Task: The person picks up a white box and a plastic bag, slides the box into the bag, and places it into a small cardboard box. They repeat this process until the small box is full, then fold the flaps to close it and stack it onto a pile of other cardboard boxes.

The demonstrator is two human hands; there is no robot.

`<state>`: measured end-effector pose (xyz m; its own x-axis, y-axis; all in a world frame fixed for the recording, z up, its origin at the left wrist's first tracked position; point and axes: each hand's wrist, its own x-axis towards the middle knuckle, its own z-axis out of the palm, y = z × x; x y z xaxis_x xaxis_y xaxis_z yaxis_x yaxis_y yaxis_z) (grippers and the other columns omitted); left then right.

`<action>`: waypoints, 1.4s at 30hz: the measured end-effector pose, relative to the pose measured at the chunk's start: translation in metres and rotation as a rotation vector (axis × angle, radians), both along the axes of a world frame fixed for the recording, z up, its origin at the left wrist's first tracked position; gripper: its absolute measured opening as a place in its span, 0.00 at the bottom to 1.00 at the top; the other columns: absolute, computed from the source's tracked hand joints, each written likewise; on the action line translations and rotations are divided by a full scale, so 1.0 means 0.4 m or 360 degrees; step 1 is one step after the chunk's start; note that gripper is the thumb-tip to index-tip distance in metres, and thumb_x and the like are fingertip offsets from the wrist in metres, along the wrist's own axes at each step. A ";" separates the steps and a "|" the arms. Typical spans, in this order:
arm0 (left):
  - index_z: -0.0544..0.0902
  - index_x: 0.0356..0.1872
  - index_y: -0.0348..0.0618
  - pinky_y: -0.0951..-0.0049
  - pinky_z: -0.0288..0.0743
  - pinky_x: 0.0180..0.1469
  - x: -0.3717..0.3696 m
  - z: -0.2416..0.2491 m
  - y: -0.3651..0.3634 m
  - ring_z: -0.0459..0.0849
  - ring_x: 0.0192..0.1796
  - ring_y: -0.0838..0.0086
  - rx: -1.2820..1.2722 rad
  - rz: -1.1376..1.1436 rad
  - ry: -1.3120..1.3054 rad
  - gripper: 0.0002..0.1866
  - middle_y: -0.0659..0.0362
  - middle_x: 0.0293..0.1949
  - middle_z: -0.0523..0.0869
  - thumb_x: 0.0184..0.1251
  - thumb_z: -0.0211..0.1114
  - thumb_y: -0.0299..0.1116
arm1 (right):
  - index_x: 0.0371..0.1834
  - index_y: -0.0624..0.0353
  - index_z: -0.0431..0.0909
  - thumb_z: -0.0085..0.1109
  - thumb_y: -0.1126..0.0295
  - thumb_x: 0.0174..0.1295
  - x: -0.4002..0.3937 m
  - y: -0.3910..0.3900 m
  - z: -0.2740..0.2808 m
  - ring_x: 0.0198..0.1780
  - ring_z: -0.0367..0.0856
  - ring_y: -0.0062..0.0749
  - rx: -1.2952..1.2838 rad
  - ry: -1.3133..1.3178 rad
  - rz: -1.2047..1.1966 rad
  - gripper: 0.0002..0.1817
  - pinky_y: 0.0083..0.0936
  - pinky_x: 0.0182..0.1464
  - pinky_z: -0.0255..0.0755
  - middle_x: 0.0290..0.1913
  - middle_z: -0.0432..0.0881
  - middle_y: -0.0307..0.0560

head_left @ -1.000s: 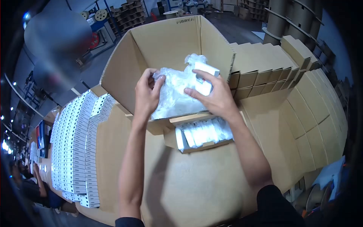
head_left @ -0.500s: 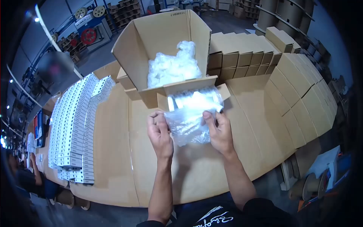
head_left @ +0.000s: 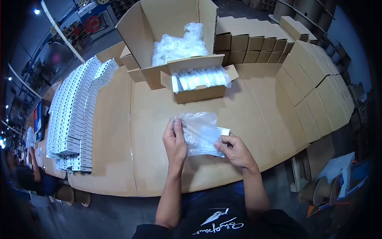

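Note:
My left hand (head_left: 175, 140) pinches the left edge of a clear plastic bag (head_left: 197, 135) over the cardboard-covered table. At the bag's right side my right hand (head_left: 236, 150) grips a small white box (head_left: 224, 131), which shows only in part behind the fingers and the plastic. Beyond my hands stands an open small carton (head_left: 201, 95), filled with a row of plastic-wrapped white items (head_left: 199, 79). Behind it, a larger open carton (head_left: 171, 16) holds a heap of clear plastic bags (head_left: 179, 47).
Stacked white boxes (head_left: 71, 111) stand on the left of the table (head_left: 115, 159). Brown cartons line the back right (head_left: 254, 40) and the right side (head_left: 318, 87). A co-worker (head_left: 30, 175) is at the far left. Cable spools (head_left: 326, 191) lie beyond the table at lower right.
The view has tilted down. My hands and the bag are now clear of the small carton, whose contents show fully. The white box at my right hand has come into sight.

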<state>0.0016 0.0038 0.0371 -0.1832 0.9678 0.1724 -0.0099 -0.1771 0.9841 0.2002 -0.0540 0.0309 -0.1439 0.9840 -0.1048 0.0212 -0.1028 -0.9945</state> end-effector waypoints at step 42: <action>0.71 0.58 0.38 0.66 0.75 0.56 -0.007 0.017 -0.014 0.80 0.51 0.71 0.0679 0.0429 0.0192 0.19 0.51 0.55 0.82 0.77 0.68 0.36 | 0.40 0.65 0.88 0.70 0.65 0.70 0.010 -0.027 -0.028 0.35 0.73 0.30 0.0330 -0.0402 -0.0347 0.12 0.29 0.39 0.70 0.38 0.76 0.48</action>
